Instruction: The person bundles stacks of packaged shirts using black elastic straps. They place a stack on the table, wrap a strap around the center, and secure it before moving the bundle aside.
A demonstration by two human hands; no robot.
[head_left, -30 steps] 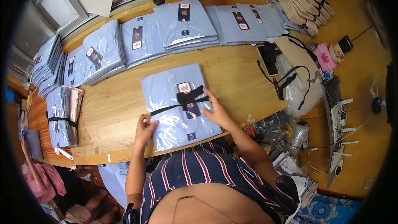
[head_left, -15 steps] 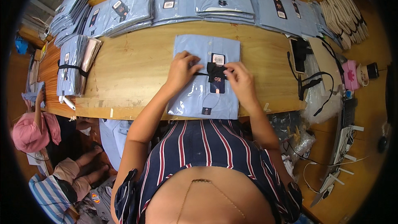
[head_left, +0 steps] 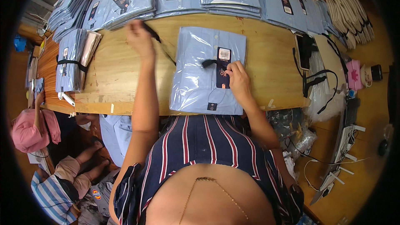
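A folded light-blue shirt (head_left: 193, 87) in a clear bag lies before me near the table's front edge. A dark hang tag (head_left: 223, 55) with a white label is on its front. My left hand (head_left: 139, 37), up and left of the shirt, is closed on one end of a black strap (head_left: 152, 32), whose thin tail runs down to the bag's left edge. My right hand (head_left: 239, 81) has its fingers pinched beside the tag, at the black strap piece (head_left: 210, 63) that lies over the shirt.
Stacks of bagged blue shirts (head_left: 179, 4) line the table's (head_left: 133, 71) back edge. A strapped shirt bundle (head_left: 70, 68) stands left. At right are a phone (head_left: 303, 54), loose black straps (head_left: 312, 84) and a pink box (head_left: 354, 74). Another person in pink (head_left: 31, 129) is at lower left.
My left hand has moved from the shirt up and to the left, drawing the strap out with it. My right hand stays by the tag.
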